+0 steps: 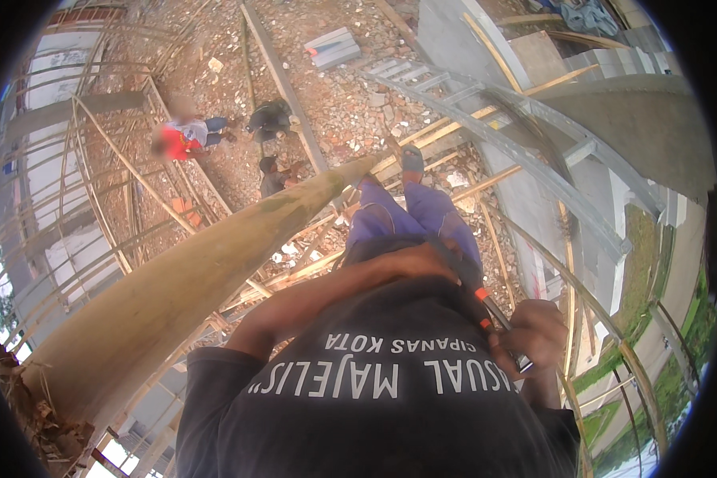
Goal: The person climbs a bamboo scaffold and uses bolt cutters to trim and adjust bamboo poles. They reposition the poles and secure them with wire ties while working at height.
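My left arm crosses in front of my black shirt, and my left hand (432, 261) rests by the waist against dark cloth. Its fingers are partly hidden, so their grip is unclear. Out to the right of my chest, my right hand (534, 333) is closed around a slim tool (498, 309) with black and orange parts. A bit of metal shows below the fingers, but the tool's exact kind is unclear. Close along my left side slants a thick, pale bamboo pole (207, 259), apart from both hands.
My feet are on narrow timbers (446, 131) high above rubble-strewn ground (358, 103). A metal ladder (526, 159) leans at the right beside grey walls. Below left are several people (185, 137) near a long beam (283, 88). Bamboo scaffolding (95, 159) stands at the left.
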The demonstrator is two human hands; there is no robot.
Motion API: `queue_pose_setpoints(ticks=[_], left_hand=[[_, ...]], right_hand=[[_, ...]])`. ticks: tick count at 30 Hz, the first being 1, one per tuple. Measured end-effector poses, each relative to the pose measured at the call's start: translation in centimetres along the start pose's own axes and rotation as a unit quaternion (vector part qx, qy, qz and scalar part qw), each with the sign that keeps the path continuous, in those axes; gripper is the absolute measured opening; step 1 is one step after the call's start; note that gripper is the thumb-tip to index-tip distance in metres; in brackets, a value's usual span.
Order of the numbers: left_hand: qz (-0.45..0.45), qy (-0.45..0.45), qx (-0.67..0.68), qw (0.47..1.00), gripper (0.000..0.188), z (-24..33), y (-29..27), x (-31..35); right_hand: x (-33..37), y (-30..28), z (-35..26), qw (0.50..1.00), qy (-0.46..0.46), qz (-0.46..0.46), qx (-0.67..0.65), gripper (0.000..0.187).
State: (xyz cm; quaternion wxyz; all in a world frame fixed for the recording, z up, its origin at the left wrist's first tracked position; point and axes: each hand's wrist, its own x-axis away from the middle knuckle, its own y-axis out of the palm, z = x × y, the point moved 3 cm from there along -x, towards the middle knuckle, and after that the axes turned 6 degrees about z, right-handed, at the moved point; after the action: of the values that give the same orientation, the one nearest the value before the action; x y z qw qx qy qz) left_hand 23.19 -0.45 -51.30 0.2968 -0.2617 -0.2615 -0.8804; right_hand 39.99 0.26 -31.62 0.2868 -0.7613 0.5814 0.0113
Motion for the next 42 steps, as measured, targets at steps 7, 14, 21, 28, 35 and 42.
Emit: queue_pose_setpoints(ticks=[7, 14, 21, 28, 35, 42], left_hand=[[-0.014, 0.029, -0.036, 0.999, 0.039, -0.6, -0.4, -0.6], [-0.012, 0.017, -0.05, 0.999, 0.038, -1.6, -0.7, -1.7], [0.005, -0.058, -0.009, 0.998, 0.041, -1.8, -0.7, -2.1], [0.003, -0.084, 0.049, 0.995, 0.037, -1.1, 0.0, -2.1], [-0.007, -0.083, 0.052, 0.995, 0.04, -1.8, 0.2, -2.6], [-0.008, -0.086, 0.046, 0.995, 0.039, -1.7, -0.1, -2.5]], right_hand=[[-0.3, 0.7, 0.4, 0.999, 0.009, -0.043, -0.002, 0.025], [-1.4, -0.1, -0.2, 0.99, -0.048, -0.119, 0.061, 0.023], [-2.2, 0.7, 0.4, 0.976, -0.051, -0.205, 0.06, 0.025], [-2.1, 0.5, -0.7, 0.971, -0.071, -0.21, 0.092, 0.025], [-3.2, 0.6, -0.4, 0.959, -0.048, -0.27, 0.064, 0.026], [-3.3, 0.7, -0.3, 0.955, -0.032, -0.285, 0.074, 0.027]])
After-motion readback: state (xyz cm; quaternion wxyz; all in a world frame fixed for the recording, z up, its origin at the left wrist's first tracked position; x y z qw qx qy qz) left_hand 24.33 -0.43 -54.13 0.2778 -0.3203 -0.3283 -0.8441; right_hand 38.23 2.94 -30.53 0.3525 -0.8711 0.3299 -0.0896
